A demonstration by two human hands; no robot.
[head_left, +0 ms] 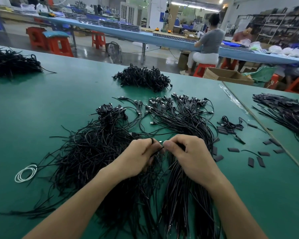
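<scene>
- The fingers of the left hand are curled in, with the thumb and forefinger pinching a thin black cable. A small loop of it stands up over the forefinger.
- The fingers of the right hand are curled as well. The thumb presses against the forefinger at the cable's near end, just beside the left fingertips. A small bright tip shows in the gap between the two hands.
- The held cable is just above the bench, over the seam between two masses of wire.
- Under the left hand and forearm lies a loose pile of cut black wires, tangled and splayed outward.
- Under the right hand runs a straighter bundle of USB cables, its plugs fanned out at the far end.
- Right of the bundle lie short black sleeve pieces, scattered flat, and a small coiled cable.
- A white coil lies near the left edge of the wire pile.
- Farther off on the green bench are a heap of bundled cables and another heap at the far left.
- A further stack of cables lies on the adjoining bench at right.
</scene>
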